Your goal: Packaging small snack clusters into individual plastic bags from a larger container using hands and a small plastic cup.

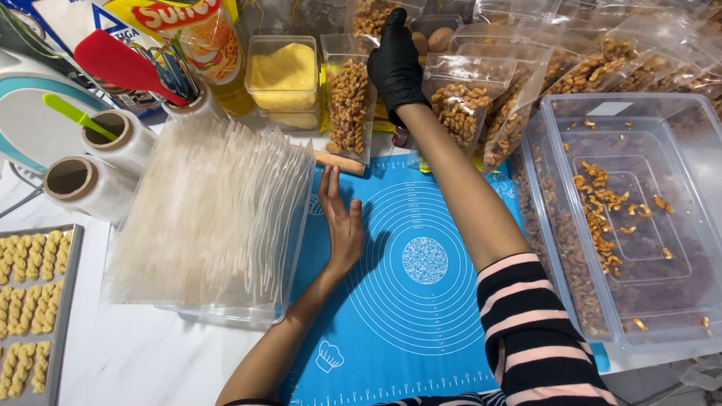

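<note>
Right hand (396,64), black-gloved, closed on a filled snack pouch (350,105) in the back row | left hand (342,218) bare, flat, holding nothing, on blue mat (421,301) | many pouches (526,83) filled, clear tub (639,225) nearly emptied, empty bags (210,218) remain

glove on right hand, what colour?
Black glove on the right hand, clearest in the head view.

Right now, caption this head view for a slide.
Gloved right hand reaches among snack bags; bare left hand rests on blue mat.
</note>
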